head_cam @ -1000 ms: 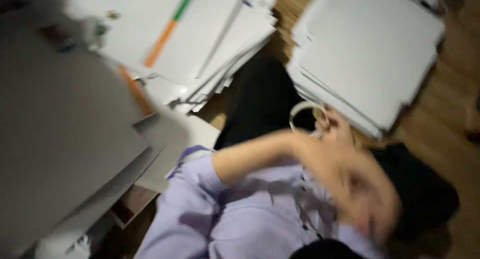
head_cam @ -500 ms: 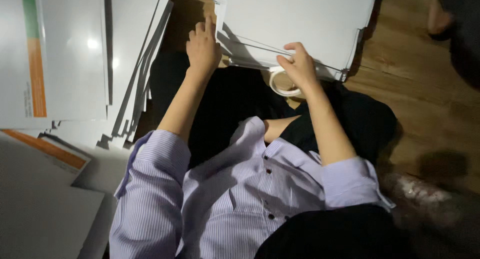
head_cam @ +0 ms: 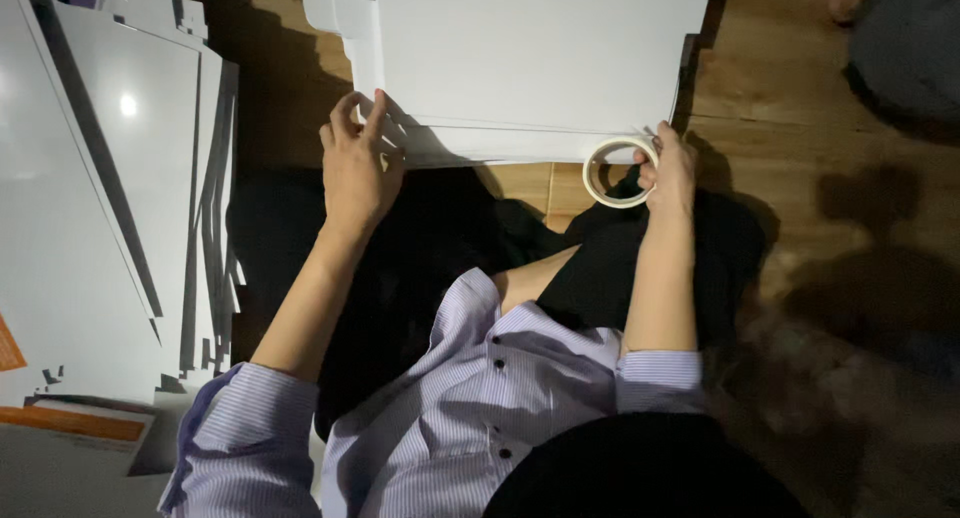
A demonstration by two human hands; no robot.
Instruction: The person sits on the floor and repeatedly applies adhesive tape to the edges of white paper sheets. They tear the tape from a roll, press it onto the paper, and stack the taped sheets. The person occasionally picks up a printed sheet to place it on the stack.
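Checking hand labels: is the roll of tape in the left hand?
No, the white ring-shaped roll of tape sits in the right hand, while the left hand rests on the edge of the white flat sheet stack.

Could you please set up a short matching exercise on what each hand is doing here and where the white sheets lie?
Column one:
1. left hand
2. right hand
3. tape roll
4. stack of white sheets

Column two:
a. holds the tape roll
b. lies on the floor at the left
c. touches the white board's near edge
d. ring-shaped, pale

Pairs: 1-c, 2-a, 3-d, 4-b
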